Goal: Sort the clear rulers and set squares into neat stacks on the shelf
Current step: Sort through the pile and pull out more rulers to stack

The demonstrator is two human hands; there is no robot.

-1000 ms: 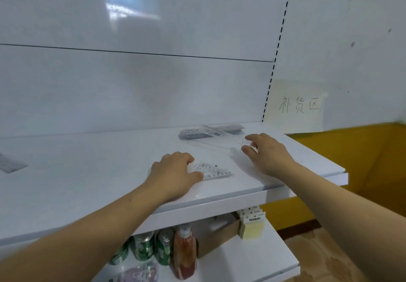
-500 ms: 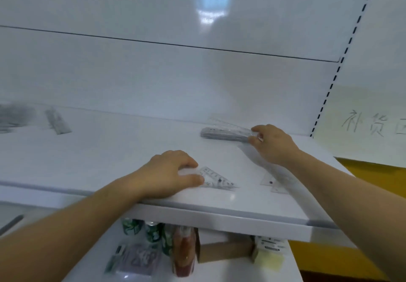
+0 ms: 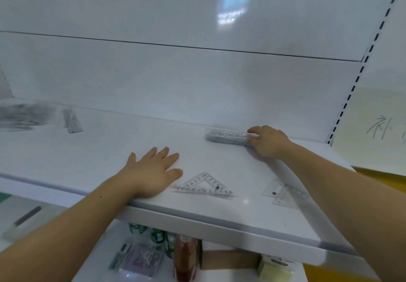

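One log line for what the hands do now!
left hand: flat on shelf | right hand: grips ruler stack | set square: untouched

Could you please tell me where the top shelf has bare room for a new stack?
The widest bare patch of the shelf lies between the lone ruler at back left, the left hand and the ruler stack held by the right hand. Front right is crowded: set squares lie between the left hand and right forearm.

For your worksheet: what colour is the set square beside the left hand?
The set square is clear, black markings; head view.
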